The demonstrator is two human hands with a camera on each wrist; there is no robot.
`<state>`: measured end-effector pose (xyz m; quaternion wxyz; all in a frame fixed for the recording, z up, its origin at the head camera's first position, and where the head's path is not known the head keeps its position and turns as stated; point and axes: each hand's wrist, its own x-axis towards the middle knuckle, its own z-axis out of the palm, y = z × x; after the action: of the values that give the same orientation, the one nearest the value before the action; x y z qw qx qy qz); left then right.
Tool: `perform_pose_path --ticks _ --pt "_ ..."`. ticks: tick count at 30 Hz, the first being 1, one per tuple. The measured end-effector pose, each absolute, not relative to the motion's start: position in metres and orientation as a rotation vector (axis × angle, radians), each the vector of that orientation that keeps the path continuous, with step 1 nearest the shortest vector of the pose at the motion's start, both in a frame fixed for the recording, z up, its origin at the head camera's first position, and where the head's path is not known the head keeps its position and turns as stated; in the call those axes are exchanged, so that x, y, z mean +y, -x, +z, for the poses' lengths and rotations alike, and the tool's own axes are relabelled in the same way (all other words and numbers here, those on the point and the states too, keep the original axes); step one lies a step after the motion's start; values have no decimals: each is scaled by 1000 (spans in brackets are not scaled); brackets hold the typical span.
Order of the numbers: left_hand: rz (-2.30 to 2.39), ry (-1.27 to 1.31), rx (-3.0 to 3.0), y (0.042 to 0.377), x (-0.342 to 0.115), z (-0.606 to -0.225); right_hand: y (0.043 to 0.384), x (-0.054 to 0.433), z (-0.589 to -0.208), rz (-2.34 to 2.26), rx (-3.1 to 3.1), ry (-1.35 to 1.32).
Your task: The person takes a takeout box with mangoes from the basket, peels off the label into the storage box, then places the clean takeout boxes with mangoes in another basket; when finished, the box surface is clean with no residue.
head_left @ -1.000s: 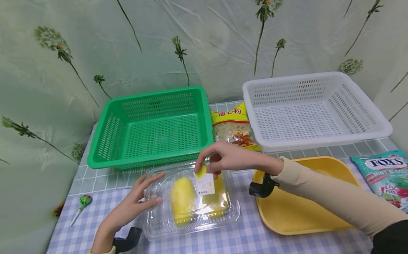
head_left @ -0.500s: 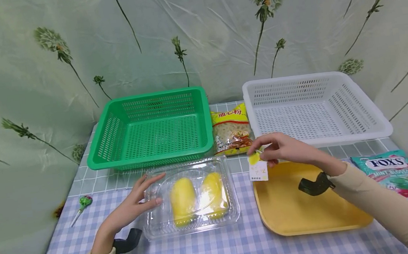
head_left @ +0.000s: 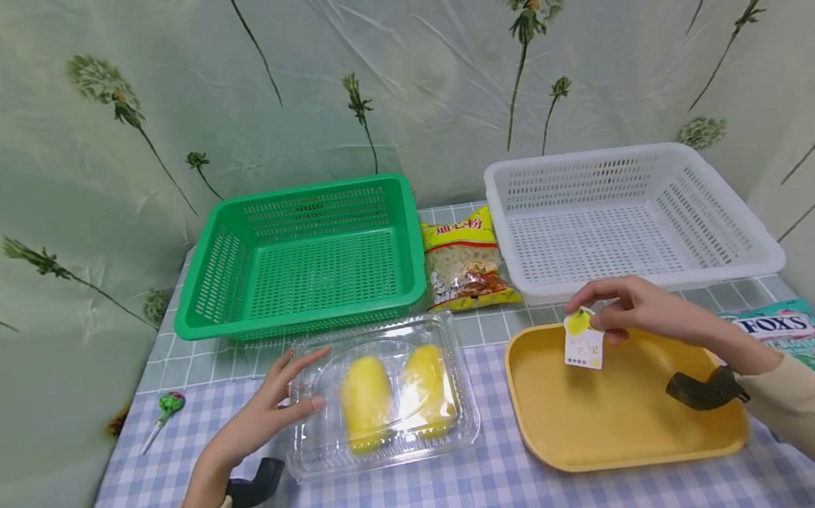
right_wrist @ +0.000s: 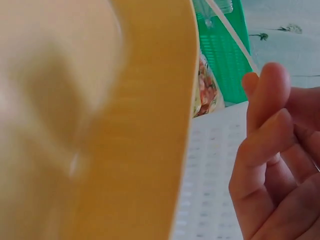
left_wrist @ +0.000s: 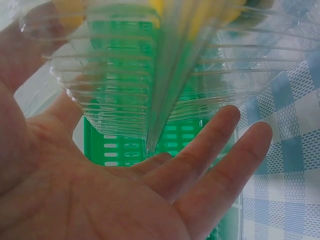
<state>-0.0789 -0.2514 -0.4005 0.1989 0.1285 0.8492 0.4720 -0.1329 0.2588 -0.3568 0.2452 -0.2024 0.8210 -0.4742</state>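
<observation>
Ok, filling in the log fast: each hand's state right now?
Left hand: open, at the clear rectangular plastic box.
Right hand: pinching the small white-and-yellow tag.

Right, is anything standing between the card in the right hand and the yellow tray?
Nothing visible does. In the head view, the right hand pinches the card over the far left part of the yellow tray, and no object shows between them.

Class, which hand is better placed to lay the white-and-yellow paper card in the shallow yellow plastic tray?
Probably the right hand: it pinches the card over the tray in the head view. The left hand is farther away, at the clear, rectangular plastic box with ribbed sides.
</observation>
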Motion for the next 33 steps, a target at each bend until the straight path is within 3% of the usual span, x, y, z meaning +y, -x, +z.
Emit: perform_pose_path --ticks 18,33 --pt "1316 -366 2375 78 -250 -399 111 270 -392 -1206 1901 763" --pt "1310 -366 2384 78 -250 -400 102 275 -387 -1058 2083 605"
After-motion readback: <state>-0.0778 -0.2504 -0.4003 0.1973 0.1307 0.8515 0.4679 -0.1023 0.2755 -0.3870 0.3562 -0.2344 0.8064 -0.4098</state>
